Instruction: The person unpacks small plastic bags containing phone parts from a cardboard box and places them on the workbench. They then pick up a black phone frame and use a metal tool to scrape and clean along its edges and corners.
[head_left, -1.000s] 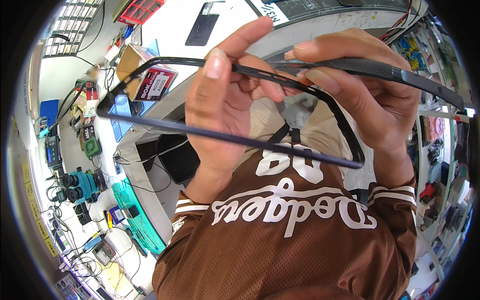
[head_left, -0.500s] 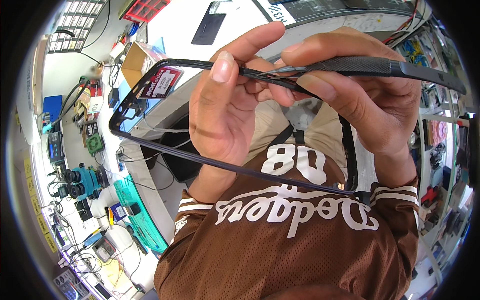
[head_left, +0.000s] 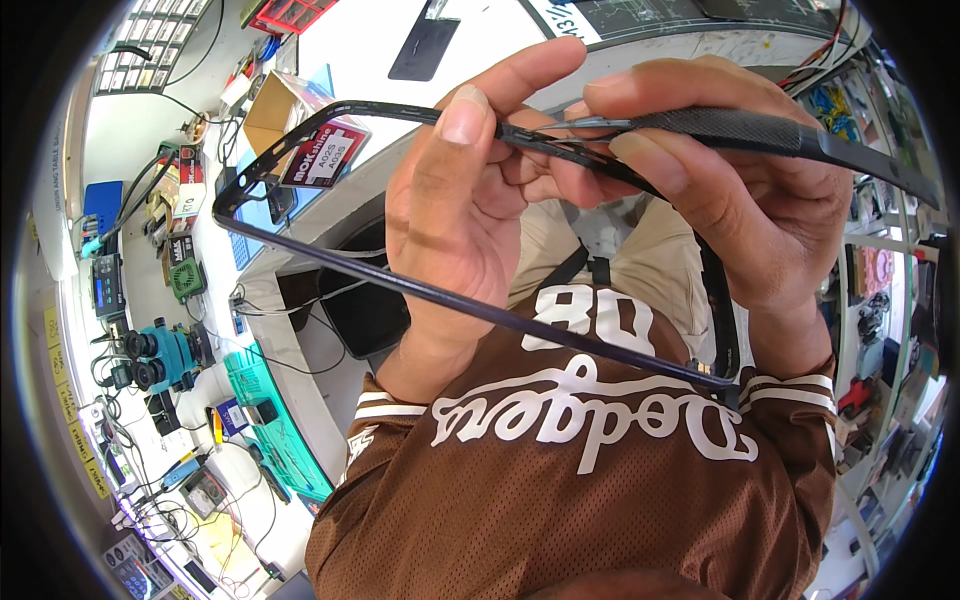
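Note:
A thin black phone frame (head_left: 450, 294) is held up in front of my chest, its middle an open hole. My left hand (head_left: 455, 190) grips its far edge, the thumb lying on top and the forefinger stretched outward. Between the thumb and fingers of my right hand (head_left: 730, 180) is a pair of black tweezers (head_left: 735, 130) with a knurled grip. The pale tweezer tips reach the frame's far edge just right of my left thumb. Whether they pinch anything is too small to make out.
On the white bench at far left stand a cardboard box (head_left: 275, 115), a teal microscope (head_left: 165, 357) and a green mat (head_left: 275, 420), with cables between them. A dark phone-shaped panel (head_left: 424, 45) lies beyond my hands. Crowded shelves (head_left: 870, 330) line the right side.
The frame has tilted slightly, its near right corner shifting right. Both hands have moved a little to the right, and the tweezer tips look closer together.

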